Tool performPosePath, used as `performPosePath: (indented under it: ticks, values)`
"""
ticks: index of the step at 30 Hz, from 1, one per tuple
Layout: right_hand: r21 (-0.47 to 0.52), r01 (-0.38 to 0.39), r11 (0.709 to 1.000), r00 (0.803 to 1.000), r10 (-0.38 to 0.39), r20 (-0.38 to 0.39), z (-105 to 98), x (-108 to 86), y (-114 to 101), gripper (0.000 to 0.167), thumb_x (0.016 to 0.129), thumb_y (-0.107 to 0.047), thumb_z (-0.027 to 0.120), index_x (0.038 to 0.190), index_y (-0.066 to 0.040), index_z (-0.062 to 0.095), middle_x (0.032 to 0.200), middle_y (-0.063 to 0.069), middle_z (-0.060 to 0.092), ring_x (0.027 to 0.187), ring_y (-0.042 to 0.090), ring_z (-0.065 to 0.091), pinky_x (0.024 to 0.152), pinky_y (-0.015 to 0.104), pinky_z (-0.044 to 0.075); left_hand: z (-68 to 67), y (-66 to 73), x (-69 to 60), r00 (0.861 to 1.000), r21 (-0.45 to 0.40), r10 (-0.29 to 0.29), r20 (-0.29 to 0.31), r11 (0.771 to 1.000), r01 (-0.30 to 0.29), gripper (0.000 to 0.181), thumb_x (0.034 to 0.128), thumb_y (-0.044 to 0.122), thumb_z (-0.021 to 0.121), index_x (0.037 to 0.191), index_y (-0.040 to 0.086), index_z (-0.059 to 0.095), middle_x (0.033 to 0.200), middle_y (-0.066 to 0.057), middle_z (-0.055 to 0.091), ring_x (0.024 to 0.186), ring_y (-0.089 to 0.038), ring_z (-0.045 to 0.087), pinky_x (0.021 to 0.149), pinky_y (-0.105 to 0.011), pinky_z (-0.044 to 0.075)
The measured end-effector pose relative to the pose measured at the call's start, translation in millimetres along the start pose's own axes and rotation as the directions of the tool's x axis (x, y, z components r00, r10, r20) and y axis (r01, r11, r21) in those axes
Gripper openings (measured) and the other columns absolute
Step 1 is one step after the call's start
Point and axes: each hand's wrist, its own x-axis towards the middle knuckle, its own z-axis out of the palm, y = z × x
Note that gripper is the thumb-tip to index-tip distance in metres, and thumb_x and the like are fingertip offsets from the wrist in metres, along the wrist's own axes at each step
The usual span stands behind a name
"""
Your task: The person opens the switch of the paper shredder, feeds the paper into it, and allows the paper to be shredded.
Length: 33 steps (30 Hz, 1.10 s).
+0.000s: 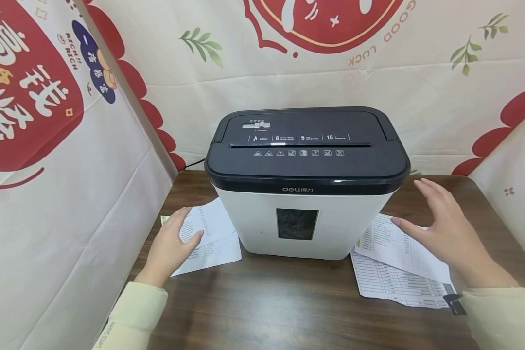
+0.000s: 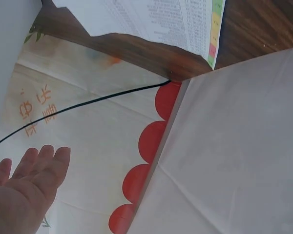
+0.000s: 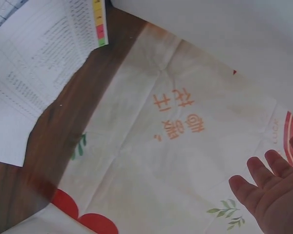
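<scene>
A white paper shredder (image 1: 253,218) with a dark top stands upright in the middle of the table, its feed slot (image 1: 301,145) facing up. Left of it, my left hand (image 1: 169,248) hovers over printed sheets (image 1: 218,250), fingers spread and holding nothing. My right hand (image 1: 448,233) is raised on the other side, thumb and fingers apart, above more printed sheets (image 1: 402,282). Neither hand touches the shredder. Both wrist views show the hands, left (image 2: 31,183) and right (image 3: 278,190), with relaxed fingers and bare palms.
The brown wooden table (image 1: 262,301) reaches close to printed cloth walls (image 1: 332,87) at the back and sides. A thin black cord (image 2: 83,104) runs behind the shredder on the left. A dark strap (image 1: 454,301) shows by the right sleeve.
</scene>
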Motion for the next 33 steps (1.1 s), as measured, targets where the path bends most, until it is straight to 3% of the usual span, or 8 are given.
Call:
performPosePath:
  ticks: [14,19,25,33]
  values:
    - [-0.019,-0.106,0.994,0.994,0.107,0.033,14,-6.8,19,0.089,0.088,-0.034,0.070,0.150,0.004,0.019,0.151,0.033,0.018,0.137,0.053,0.016,0.100,0.075,0.019,28.9,-1.1,-18.7,0.999,-0.010,0.054,0.002,0.999,-0.054,0.064,0.0820,0.026,0.074,0.133,-0.003,0.051,0.137,-0.023,0.051,0.128,-0.039,0.046,0.107,-0.051,0.037]
    - [-0.026,-0.142,0.990,0.989,0.143,0.046,19,-8.9,26,0.090,0.088,-0.036,0.070,0.151,0.003,0.018,0.151,0.034,0.017,0.137,0.054,0.016,0.096,0.076,0.022,35.9,-0.3,-25.9,0.994,0.023,0.103,-0.024,0.994,-0.103,0.064,0.0796,0.027,0.076,0.131,-0.003,0.053,0.134,-0.023,0.054,0.126,-0.039,0.049,0.105,-0.051,0.039]
    - [-0.054,-0.168,0.984,0.985,0.170,0.041,25,-11.3,38,0.090,0.087,-0.034,0.070,0.150,0.005,0.018,0.150,0.036,0.018,0.136,0.055,0.015,0.093,0.076,0.024,43.1,2.4,-33.4,0.980,0.086,0.196,-0.042,0.978,-0.192,0.066,0.0763,0.029,0.079,0.129,-0.003,0.055,0.131,-0.023,0.056,0.123,-0.039,0.051,0.101,-0.053,0.041]
    - [-0.043,-0.236,0.971,0.970,0.239,0.056,30,-15.6,51,0.091,0.089,-0.037,0.068,0.150,0.005,0.015,0.151,0.036,0.013,0.137,0.056,0.011,0.095,0.077,0.020,49.9,9.6,-39.9,0.957,0.082,0.282,-0.065,0.957,-0.277,0.064,0.0756,0.028,0.080,0.128,-0.002,0.057,0.129,-0.021,0.058,0.120,-0.037,0.054,0.099,-0.052,0.043]
